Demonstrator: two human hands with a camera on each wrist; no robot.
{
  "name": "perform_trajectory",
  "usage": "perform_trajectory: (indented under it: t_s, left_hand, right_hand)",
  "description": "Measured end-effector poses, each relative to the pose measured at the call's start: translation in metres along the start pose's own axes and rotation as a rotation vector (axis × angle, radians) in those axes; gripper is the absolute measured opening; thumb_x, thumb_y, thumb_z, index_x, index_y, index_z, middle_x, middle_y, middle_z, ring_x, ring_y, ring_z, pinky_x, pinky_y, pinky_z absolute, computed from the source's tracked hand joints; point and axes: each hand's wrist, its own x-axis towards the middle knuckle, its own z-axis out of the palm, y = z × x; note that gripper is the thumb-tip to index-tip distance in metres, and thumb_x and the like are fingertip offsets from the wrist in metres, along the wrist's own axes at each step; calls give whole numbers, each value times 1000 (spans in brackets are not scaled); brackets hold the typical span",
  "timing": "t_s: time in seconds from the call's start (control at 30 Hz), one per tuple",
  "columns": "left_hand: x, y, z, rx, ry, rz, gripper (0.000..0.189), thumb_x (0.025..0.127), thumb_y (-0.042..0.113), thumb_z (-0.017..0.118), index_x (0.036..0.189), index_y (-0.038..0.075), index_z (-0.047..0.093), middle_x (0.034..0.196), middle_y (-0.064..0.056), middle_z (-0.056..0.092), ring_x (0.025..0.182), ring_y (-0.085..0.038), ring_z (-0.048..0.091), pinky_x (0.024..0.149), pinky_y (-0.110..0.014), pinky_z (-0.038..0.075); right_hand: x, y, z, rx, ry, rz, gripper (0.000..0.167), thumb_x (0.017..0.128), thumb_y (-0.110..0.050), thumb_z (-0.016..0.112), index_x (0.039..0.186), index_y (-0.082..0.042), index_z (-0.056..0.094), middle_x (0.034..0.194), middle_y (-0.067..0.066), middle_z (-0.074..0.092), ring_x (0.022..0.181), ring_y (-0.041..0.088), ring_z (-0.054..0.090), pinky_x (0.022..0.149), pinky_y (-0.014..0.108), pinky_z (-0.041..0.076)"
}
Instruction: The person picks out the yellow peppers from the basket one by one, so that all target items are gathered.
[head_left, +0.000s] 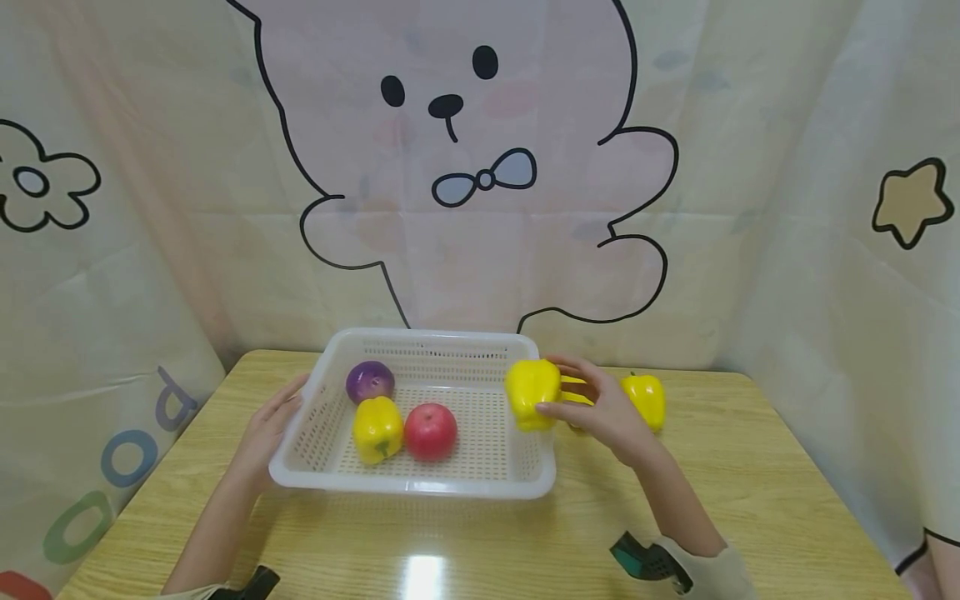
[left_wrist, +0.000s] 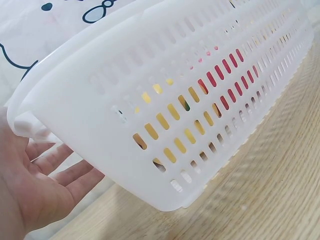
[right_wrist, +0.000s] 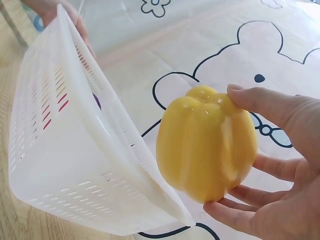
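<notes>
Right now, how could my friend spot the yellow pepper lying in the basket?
On the wooden table, find the white basket with holes in its sides. In its left half, just in front of a round purple thing and left of a round red fruit, sits the yellow pepper. It is the only yellow thing lying in there.

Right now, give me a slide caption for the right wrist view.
Right hand holds a yellow bell pepper near a white slotted basket, left hand at its far end.
</notes>
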Motion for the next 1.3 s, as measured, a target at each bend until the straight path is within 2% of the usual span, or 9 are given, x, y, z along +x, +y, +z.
perform_trajectory:
  t_s: [0.27,0.4,0.57,1.1,1.3]
  left_hand:
    - [0,-1,0,-6,-5,8,63,115,44,39,170,18,22,114,27,60,103,-1,66,86,-29,59]
    - [1,-1,0,7,0,-8,63,115,45,39,170,20,21,119,23,59,103,-1,66,86,-29,59]
    - [1,-2,0,24,7,-14,64,114,47,39,170,20,21,121,20,58,102,-1,66,86,-29,59]
    - [0,-1,0,32,6,-1,64,115,46,38,170,19,20,120,22,59,103,1,66,86,-29,59]
    - [0,-1,1,41,13,-14,64,114,47,38,170,21,21,129,16,57,102,1,66,86,-28,59]
  right_hand:
    - [-9,2,-7,28,-5,-16,73,93,-25,82,156,-15,47,162,18,42,144,44,47,98,51,58]
    - [-13,6,-10,43,-4,-46,72,94,-22,82,156,-13,47,161,19,42,142,45,48,95,45,59]
    - [-18,9,-13,56,4,-66,72,94,-19,81,156,-12,47,160,18,42,143,45,48,98,37,59]
    - [-29,21,-22,68,16,-61,76,96,-17,79,161,-10,39,161,18,42,145,44,46,99,28,56]
    - [-32,25,-24,87,14,-59,76,97,-16,78,162,-11,39,164,16,39,147,44,43,98,24,53]
